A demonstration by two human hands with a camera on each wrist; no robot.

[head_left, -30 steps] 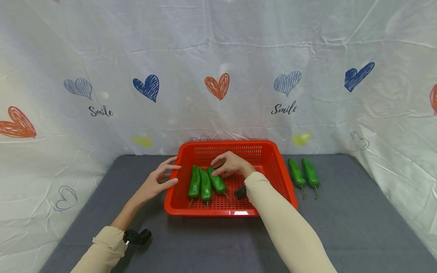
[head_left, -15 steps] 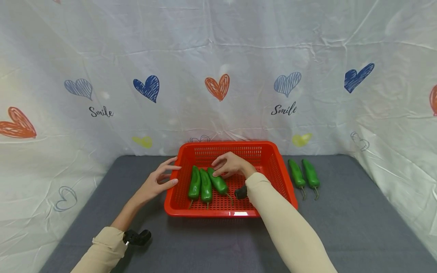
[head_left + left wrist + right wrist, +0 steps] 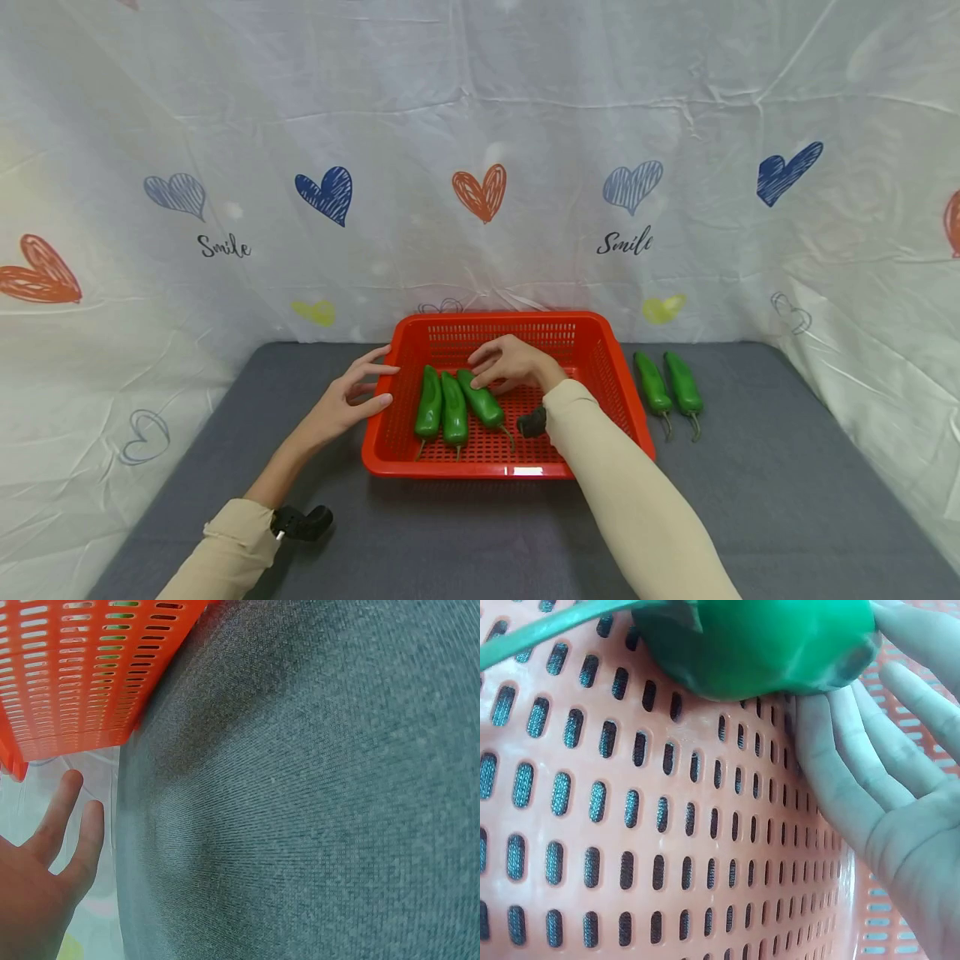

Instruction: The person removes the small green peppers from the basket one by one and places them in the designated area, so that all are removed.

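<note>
The left hand (image 3: pixel 347 393) spreads its fingers at the left side of the basket (image 3: pixel 472 469), while inside it the right hand (image 3: pixel 513 364), fingers loosely parted, touches the rightmost pepper (image 3: pixel 484 408).

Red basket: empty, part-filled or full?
Part-filled. In the head view, three green peppers lie inside the red basket; bare slotted floor shows beside them.

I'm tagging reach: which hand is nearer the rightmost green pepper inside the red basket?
Right. The right hand is at the far end of that green pepper; the left hand is at the left rim of the red basket.
</note>
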